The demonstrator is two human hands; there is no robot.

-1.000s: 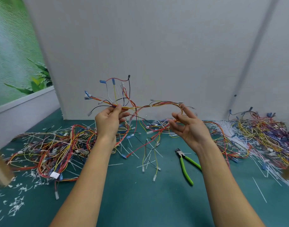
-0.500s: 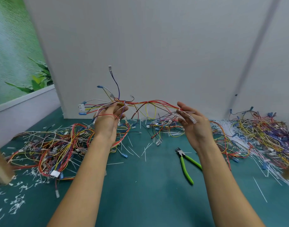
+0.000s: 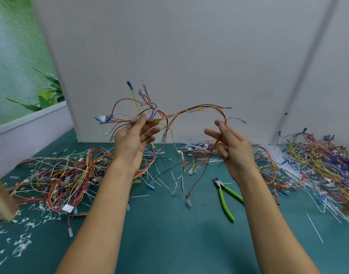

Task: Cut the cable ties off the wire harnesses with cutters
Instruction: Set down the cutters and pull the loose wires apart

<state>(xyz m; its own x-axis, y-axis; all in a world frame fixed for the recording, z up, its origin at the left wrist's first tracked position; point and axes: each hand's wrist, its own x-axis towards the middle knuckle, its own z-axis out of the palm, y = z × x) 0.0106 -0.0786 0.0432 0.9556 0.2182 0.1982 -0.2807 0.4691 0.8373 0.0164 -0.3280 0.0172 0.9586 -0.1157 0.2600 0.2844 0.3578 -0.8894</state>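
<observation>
**Hands hold a wire harness above a green surface**

Both arms reach forward. The left hand, fingers mostly straight, pinches one end of the harness between thumb and forefinger. Blurred blue and white connectors fan out beyond that hand. The right hand grips the other end, its lower fingers curled round the wires, which dangle down to the surface. Green-handled cutters lie untouched just beside the right forearm. Tangled heaps of harnesses sit at left and right, among clipped white cable ties. A white tag in the left heap is too small to read.
</observation>
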